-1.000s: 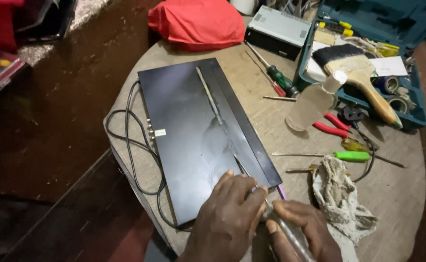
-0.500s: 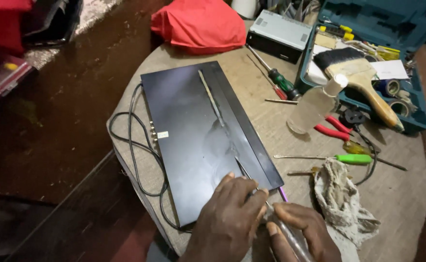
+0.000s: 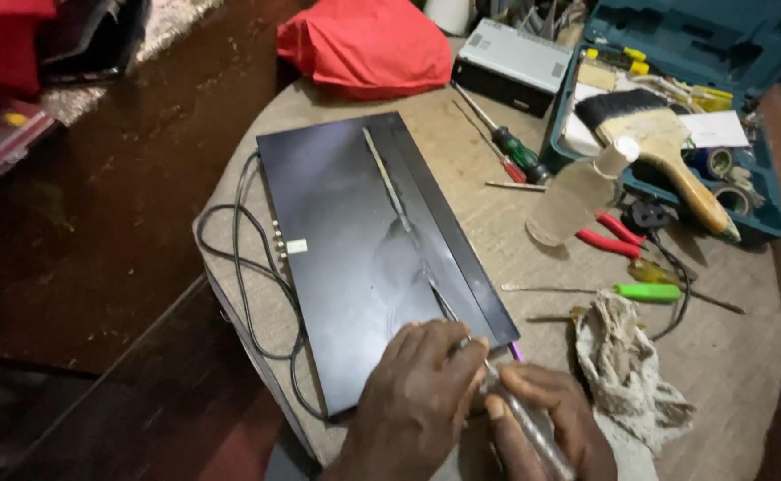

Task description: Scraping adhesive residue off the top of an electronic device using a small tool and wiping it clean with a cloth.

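A flat black electronics box (image 3: 355,249) lies on a round wooden table (image 3: 488,240), its black cable (image 3: 239,267) looped off the left side. My left hand (image 3: 422,401) rests on the box's near corner, fingers curled over a screwdriver shaft. My right hand (image 3: 546,423) grips the clear handle of that screwdriver (image 3: 524,419), whose tip meets the box's near right corner. A long thin rod (image 3: 395,191) lies along the box's lid.
A dirty rag (image 3: 626,356) lies right of my hands. Green-handled screwdrivers (image 3: 644,291), red pliers (image 3: 609,233), a clear plastic bottle (image 3: 577,191) and a green-red screwdriver (image 3: 515,153) are scattered at right. A teal tool case (image 3: 747,53) holds a paintbrush (image 3: 667,142). Grey box (image 3: 515,62) and red cloth (image 3: 368,44) sit at the back.
Both hands stay at the box's near corner on the screwdriver; the view has only shifted slightly.
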